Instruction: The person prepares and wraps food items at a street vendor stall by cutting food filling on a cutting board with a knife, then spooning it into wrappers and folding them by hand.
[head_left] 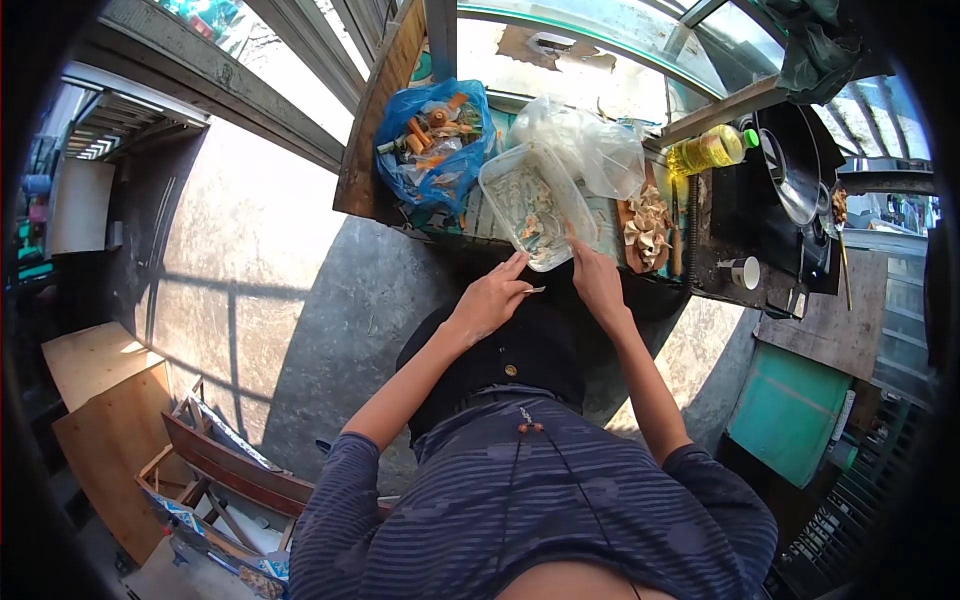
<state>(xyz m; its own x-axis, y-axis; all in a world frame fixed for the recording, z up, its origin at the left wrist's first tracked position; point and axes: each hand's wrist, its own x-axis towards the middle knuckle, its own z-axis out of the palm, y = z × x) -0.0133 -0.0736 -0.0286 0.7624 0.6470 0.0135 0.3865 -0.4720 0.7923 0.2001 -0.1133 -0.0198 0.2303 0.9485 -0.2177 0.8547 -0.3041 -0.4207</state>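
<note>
A clear rectangular plastic container [540, 205] with wet-looking orange and pale scraps inside sits at the counter's front edge. My right hand [598, 285] is closed at its near right corner, fingers on the rim. At the near left corner, my left hand [488, 302] is closed, its fingertips by the rim. A small pale, thin thing [537, 290] sticks out beside the left thumb; its kind is too small to tell. Left of the container stands a blue plastic bag [468, 188] full of vegetable peelings [432, 135]. A clear plastic bag [600, 150] lies behind it.
On the right are a wooden board [632, 255] with sliced pale pieces [648, 225], a knife [676, 240], a yellow oil bottle [710, 150], a white cup [742, 272] and a dark pan [785, 170]. A wooden bench [235, 440] stands at lower left.
</note>
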